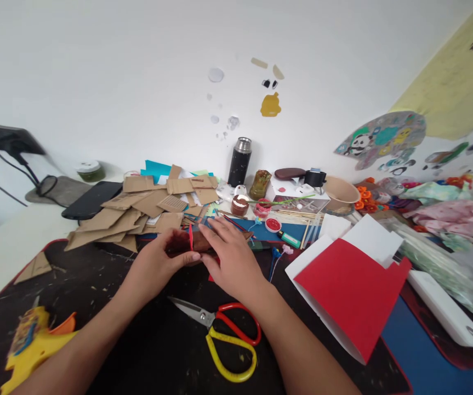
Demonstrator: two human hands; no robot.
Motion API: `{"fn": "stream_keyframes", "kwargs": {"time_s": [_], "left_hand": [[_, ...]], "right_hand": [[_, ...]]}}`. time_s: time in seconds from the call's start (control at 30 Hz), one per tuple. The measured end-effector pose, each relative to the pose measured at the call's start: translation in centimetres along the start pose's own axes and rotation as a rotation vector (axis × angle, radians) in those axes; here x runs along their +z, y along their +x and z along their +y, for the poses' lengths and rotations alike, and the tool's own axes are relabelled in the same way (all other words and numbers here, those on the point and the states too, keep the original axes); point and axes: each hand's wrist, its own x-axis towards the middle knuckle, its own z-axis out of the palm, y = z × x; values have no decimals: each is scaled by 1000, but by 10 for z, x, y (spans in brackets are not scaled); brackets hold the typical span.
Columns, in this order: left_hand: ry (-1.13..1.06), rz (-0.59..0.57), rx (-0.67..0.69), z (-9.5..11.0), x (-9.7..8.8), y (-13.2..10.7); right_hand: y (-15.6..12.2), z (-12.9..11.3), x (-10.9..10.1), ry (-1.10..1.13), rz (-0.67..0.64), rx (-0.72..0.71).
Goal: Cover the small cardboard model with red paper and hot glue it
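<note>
Both hands (158,263) (236,260) grasp the brown piece (200,242), its long axis running crosswise from left to right.

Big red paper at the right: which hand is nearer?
Right. The right hand is left of the big red paper; the left hand is farther left.

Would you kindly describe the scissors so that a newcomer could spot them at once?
Start at the black mat. On it, nearer the camera than the left hand and right hand, lie the scissors. Their handle loops, one red, one yellow, set them apart from the mostly yellow tool farther left.
</note>
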Motion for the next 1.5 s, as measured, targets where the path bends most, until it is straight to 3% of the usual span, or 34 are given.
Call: {"fn": "stream_keyframes", "kwargs": {"time_s": [0.37, 0.63, 0.97, 1.5], "left_hand": [[-7, 14, -18, 3, 1, 0], [7, 23, -1, 6, 2, -2], [-11, 12, 16, 16, 3, -6], [-66, -73, 25, 9, -6, -6]], "right_hand": [[-2, 4, -1, 106, 13, -5], [-1, 7, 6, 325, 164, 2], [0, -2, 2, 303, 216, 14], [0, 0, -1, 301, 221, -12]]}}
